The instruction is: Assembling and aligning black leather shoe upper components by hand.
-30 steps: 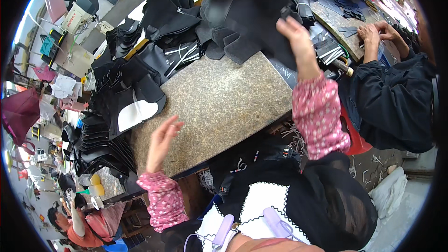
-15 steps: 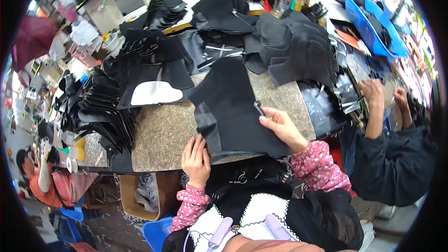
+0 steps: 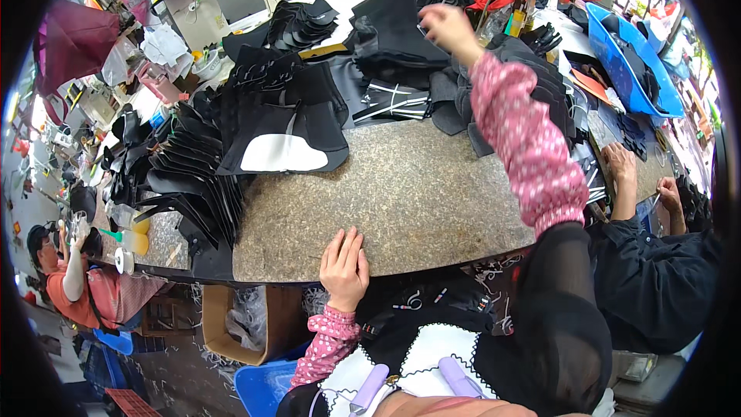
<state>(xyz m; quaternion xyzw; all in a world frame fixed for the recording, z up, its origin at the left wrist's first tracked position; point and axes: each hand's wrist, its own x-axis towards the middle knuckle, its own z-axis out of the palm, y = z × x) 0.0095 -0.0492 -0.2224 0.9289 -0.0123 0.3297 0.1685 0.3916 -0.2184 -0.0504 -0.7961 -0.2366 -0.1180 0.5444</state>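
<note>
My left hand [image 3: 344,272] lies at the near edge of the speckled work board [image 3: 378,193], fingers stretched out and nothing in them. My right hand [image 3: 451,29] reaches far across the board, at the right edge of a pile of black cut pieces [image 3: 394,19]. Its fingers are curled; a small glint shows at the fingertips, but what they hold I cannot make out. Below that arm lies a second stack of dark pieces [image 3: 519,52], partly hidden by the sleeve. Left of centre, a white rounded piece [image 3: 282,154] rests on black pieces [image 3: 320,120].
Many black pieces [image 3: 181,170] stand fanned out at the left. A blue basin [image 3: 629,62] holds dark items at the far right. Beside me on the right, a co-worker's hands [image 3: 621,166] are at a bench. A cardboard box [image 3: 266,324] stands under the table's left side.
The large black piece under my hands has gone from the board, baring its surface. My right hand has swung up and away to the far pile. My left hand stays near the edge.
</note>
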